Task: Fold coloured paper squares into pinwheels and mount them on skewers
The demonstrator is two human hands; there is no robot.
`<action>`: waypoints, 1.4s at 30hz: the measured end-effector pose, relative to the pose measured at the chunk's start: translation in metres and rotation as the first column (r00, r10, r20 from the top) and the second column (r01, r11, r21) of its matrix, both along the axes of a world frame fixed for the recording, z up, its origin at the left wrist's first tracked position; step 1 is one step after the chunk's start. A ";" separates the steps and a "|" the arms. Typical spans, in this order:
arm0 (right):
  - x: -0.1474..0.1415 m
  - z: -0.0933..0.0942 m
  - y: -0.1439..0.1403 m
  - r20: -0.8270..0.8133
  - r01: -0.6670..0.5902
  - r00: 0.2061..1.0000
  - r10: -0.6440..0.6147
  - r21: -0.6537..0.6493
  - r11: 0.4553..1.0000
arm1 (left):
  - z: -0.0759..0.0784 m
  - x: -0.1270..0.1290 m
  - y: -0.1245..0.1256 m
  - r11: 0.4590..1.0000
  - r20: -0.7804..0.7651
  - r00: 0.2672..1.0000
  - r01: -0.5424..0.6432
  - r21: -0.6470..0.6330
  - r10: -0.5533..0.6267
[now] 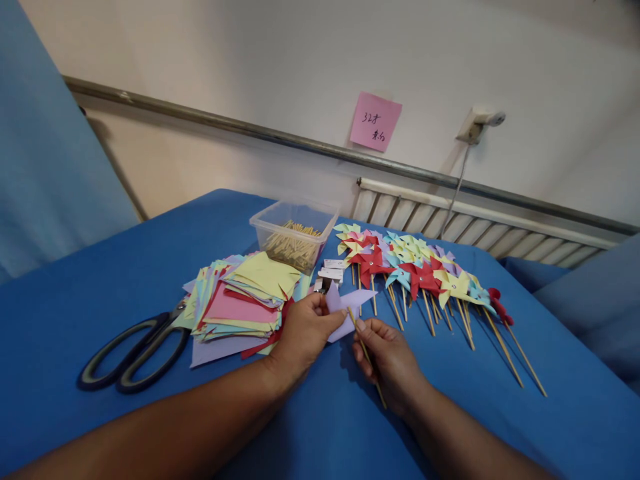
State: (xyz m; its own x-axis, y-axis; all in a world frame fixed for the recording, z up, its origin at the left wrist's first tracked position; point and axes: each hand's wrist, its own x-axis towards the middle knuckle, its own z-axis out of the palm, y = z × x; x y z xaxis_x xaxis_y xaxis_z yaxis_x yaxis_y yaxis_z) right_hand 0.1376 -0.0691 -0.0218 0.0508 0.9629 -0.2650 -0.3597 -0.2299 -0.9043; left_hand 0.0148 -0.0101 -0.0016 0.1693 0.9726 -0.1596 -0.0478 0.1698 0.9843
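Note:
My left hand [311,331] pinches a purple paper pinwheel [354,302] between thumb and fingers, its folded blades pointing up and right. In my right hand [387,357] is a thin wooden stick [371,365], held slantwise with its upper end against the paper. Whether the stick is joined to the pinwheel cannot be made out. Just behind my left fingers lie small white boxes [332,269] and a little dark-and-metal item, partly hidden. Left of that hand, a pile of coloured paper squares [245,300] reaches close to my wrist.
Large dark-handled scissors [135,357] lie beside the paper pile. A clear plastic box [325,247] holds many short sticks. Several finished pinwheels [423,277] lie in rows at the right of the blue table [450,413]. A radiator [395,210] and a wall rail stand behind.

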 end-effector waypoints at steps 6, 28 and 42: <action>0.000 -0.001 -0.001 0.010 -0.002 1.000 0.002 0.007 1.000 | 0.001 0.001 -0.001 0.999 0.025 1.000 0.006 -0.032 -0.005; -0.001 0.000 0.000 0.024 0.027 0.999 -0.027 0.027 0.999 | -0.002 -0.001 0.001 0.999 -0.050 0.999 0.015 0.040 -0.013; -0.001 -0.006 0.000 0.039 0.033 0.999 -0.035 0.053 0.998 | -0.001 -0.001 0.001 0.998 -0.103 0.995 0.014 0.057 -0.008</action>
State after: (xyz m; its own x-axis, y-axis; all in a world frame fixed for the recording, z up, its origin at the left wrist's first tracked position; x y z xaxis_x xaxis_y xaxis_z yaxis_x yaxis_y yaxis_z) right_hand 0.1370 -0.0686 -0.0279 0.0929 0.9731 -0.2110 -0.3301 -0.1698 -0.9285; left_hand 0.0143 -0.0092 -0.0025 0.1660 0.9788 -0.1203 0.0557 0.1125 0.9921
